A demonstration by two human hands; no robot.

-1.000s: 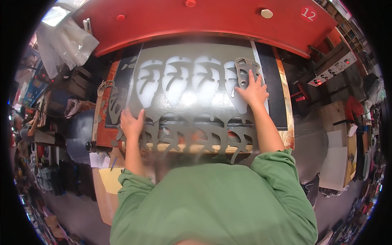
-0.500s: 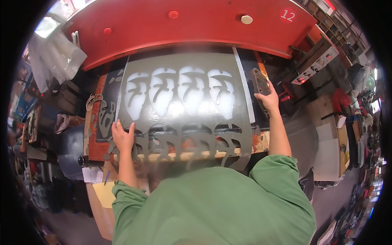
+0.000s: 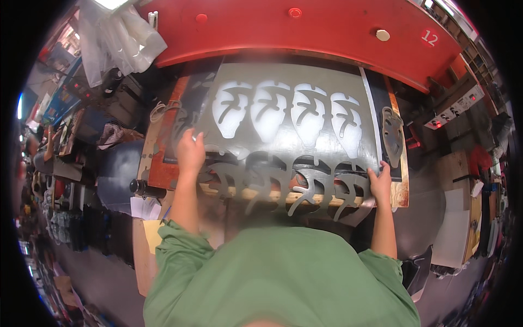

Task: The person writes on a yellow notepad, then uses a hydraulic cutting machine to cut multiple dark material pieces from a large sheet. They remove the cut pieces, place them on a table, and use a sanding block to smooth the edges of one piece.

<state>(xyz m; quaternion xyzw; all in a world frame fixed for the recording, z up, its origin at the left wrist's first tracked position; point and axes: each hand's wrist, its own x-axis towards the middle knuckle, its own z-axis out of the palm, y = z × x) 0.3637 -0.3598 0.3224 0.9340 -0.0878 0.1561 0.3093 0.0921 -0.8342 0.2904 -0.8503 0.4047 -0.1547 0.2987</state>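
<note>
A wide grey-green sheet [image 3: 283, 76] lies over the dark bed of a red machine. Four shaped cut-outs in its far half show white; a nearer row of holes shows the bed and wooden edge through it, and its near end hangs over that edge. At the sheet's left edge, my left hand [image 3: 190, 153] is closed on the border, thumb on the sheet side. My right hand [image 3: 380, 182] pinches the right edge near the front. Beyond the right hand, a curved, mask-shaped cutting die [image 3: 391, 136] rests on the dark strip right of the sheet, touched by neither hand.
The red machine beam [image 3: 327, 38] spans the far side. A control box with knobs [image 3: 460, 106] stands at right. Clear plastic bags [image 3: 120, 38] hang at far left. Cut scraps [image 3: 182, 117] lie left of the sheet, and papers [image 3: 146, 208] sit at the near left.
My right hand has let go of the cutting die, now lying right of the sheet, and has come nearer to the sheet's right edge. My left hand has closed on the left edge. The view has shifted.
</note>
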